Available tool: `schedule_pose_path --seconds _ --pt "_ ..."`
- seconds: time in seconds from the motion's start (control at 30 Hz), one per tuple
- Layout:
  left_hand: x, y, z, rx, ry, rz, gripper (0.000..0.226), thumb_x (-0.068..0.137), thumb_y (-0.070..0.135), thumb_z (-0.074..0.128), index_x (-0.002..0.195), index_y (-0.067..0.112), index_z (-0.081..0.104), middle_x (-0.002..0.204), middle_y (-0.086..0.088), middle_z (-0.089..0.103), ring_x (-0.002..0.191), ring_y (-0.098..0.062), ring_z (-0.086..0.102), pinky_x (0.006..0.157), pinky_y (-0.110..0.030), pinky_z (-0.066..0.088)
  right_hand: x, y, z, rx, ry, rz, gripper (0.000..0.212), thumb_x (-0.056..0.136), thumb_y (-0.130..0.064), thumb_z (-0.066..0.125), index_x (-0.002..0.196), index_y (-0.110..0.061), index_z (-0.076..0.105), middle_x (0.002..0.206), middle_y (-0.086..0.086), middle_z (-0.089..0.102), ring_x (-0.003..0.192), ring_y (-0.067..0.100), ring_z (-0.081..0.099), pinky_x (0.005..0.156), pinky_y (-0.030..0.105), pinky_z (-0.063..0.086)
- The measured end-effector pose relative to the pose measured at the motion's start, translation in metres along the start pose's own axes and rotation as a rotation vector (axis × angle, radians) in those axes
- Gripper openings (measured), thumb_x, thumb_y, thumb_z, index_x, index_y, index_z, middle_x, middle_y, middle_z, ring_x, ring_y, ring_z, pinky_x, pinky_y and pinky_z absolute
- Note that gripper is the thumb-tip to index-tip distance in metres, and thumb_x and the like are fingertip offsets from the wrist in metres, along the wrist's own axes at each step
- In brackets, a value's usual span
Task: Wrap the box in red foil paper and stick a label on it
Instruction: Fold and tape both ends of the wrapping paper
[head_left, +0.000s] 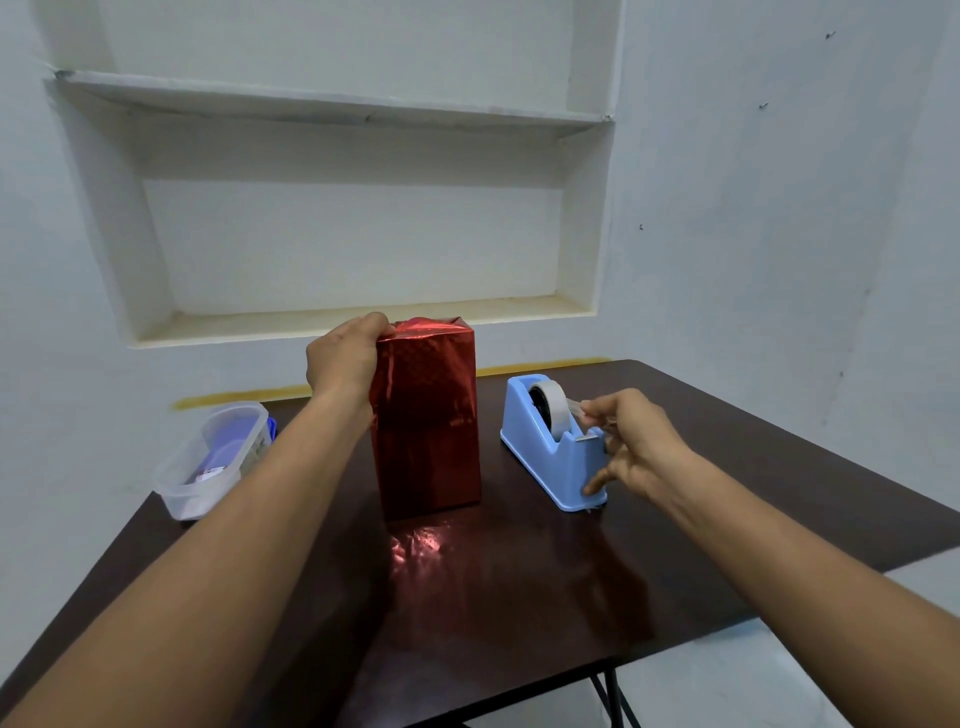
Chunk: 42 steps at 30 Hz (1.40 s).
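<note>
Box (426, 415) stands upright near the middle of the dark counter (727, 441), fully covered in red foil paper, foil folded over at the top; a red reflection shows on the counter surface in front of it. Left hand (345, 356) clamped on the box's upper left edge, fingers curled over the folded top, palm against the side. Right hand (631, 444) at the blue tape dispenser (556, 457), which sits just right of the box, apart from it. Thumb and forefinger pinched together on the free end of tape (574, 405) drawn off the roll (550, 408); lower fingers spread, touching the dispenser's near end. Clear plastic container (215, 460) at the counter's left edge, small items inside, too blurred to identify. Recessed white wall shelf (332, 104) behind the counter.
</note>
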<state>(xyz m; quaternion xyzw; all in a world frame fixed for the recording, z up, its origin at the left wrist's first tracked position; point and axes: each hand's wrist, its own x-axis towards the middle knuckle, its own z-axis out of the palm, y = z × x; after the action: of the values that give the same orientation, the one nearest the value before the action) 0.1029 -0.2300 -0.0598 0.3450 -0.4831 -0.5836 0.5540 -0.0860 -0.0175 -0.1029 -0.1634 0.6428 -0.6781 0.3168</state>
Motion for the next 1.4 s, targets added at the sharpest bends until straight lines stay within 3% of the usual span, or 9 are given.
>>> schedule_pose_path --seconds 0.23,0.37,0.43,0.53,0.7,0.9,1.17,1.3,1.4 --pt "-0.002 0.0 0.001 0.003 0.003 -0.008 0.008 0.052 0.027 0.074 0.051 0.021 0.069 0.066 -0.002 0.059 0.073 -0.024 0.056 0.069 -0.039 0.047 -0.005 0.018 -0.006 0.026 0.014 -0.049 0.006 0.086 -0.003 0.064 0.081 0.0 0.067 0.099 0.014 0.058 0.088 0.028 0.054 0.069 0.069 0.055" --pt "-0.004 0.001 0.002 0.006 0.02 -0.005 0.012 0.057 0.025 0.073 0.047 0.022 0.066 0.064 0.0 0.057 0.072 -0.023 0.054 0.067 -0.038 0.046 -0.007 0.023 -0.012 0.039 -0.004 -0.029 0.01 0.089 0.0 0.067 0.08 0.003 0.065 0.093 0.013 0.062 0.082 0.027 0.058 0.078 0.069 0.056" --pt "-0.004 0.001 0.003 0.009 0.023 -0.003 0.013 0.057 0.025 0.073 0.047 0.022 0.066 0.064 0.0 0.057 0.072 -0.023 0.054 0.067 -0.038 0.045 -0.008 0.025 -0.013 0.036 -0.012 -0.027 0.003 0.088 0.003 0.068 0.087 0.006 0.068 0.097 0.009 0.067 0.083 0.025 0.06 0.07 0.06 0.058" --pt "-0.004 0.001 0.004 0.013 0.028 -0.006 0.013 0.058 0.025 0.073 0.048 0.022 0.067 0.064 0.001 0.058 0.072 -0.023 0.055 0.067 -0.038 0.046 -0.006 0.027 -0.014 0.028 0.004 -0.03 0.017 0.086 0.006 0.069 0.101 0.011 0.071 0.091 0.008 0.066 0.079 0.023 0.059 0.062 0.051 0.056" --pt "-0.002 0.002 0.003 0.023 0.021 -0.007 0.008 0.054 0.027 0.073 0.05 0.022 0.068 0.067 -0.001 0.06 0.072 -0.023 0.056 0.067 -0.039 0.046 -0.001 0.031 -0.016 0.038 0.02 -0.027 0.012 0.084 0.004 0.073 0.096 0.007 0.071 0.111 0.018 0.072 0.092 0.031 0.068 0.063 0.053 0.06" --pt "-0.002 0.001 0.003 0.032 0.017 -0.003 0.009 0.054 0.027 0.072 0.051 0.022 0.065 0.067 -0.002 0.056 0.072 -0.021 0.054 0.067 -0.039 0.044 -0.002 0.034 -0.019 0.021 0.003 -0.038 0.009 0.085 0.003 0.077 0.091 0.006 0.072 0.104 0.012 0.073 0.083 0.022 0.067 0.067 0.053 0.063" --pt "-0.004 0.002 0.004 0.011 -0.001 -0.003 0.009 0.053 0.024 0.072 0.053 0.021 0.063 0.068 -0.003 0.053 0.072 -0.021 0.05 0.067 -0.039 0.041 0.015 0.033 -0.018 -0.14 0.107 -0.052 0.025 0.076 -0.003 0.086 0.095 0.008 0.074 0.107 0.018 0.072 0.09 0.035 0.073 0.06 0.052 0.063" --pt "-0.005 0.001 0.004 0.012 -0.003 0.0 0.01 0.056 0.024 0.072 0.05 0.022 0.064 0.066 -0.001 0.055 0.073 -0.021 0.052 0.068 -0.039 0.042 0.01 0.042 -0.025 -0.364 0.179 -0.121 0.015 0.078 -0.002 0.077 0.087 -0.012 0.084 0.091 -0.005 0.08 0.072 0.017 0.075 0.057 0.024 0.06" --pt "-0.005 0.001 0.004 0.006 -0.008 0.001 0.016 0.058 0.023 0.072 0.046 0.022 0.061 0.061 0.002 0.052 0.073 -0.021 0.05 0.068 -0.04 0.041 0.01 0.053 -0.035 -0.362 0.133 -0.095 0.013 0.083 -0.008 0.079 0.071 -0.009 0.082 0.094 -0.015 0.079 0.075 0.013 0.076 0.07 0.03 0.064"
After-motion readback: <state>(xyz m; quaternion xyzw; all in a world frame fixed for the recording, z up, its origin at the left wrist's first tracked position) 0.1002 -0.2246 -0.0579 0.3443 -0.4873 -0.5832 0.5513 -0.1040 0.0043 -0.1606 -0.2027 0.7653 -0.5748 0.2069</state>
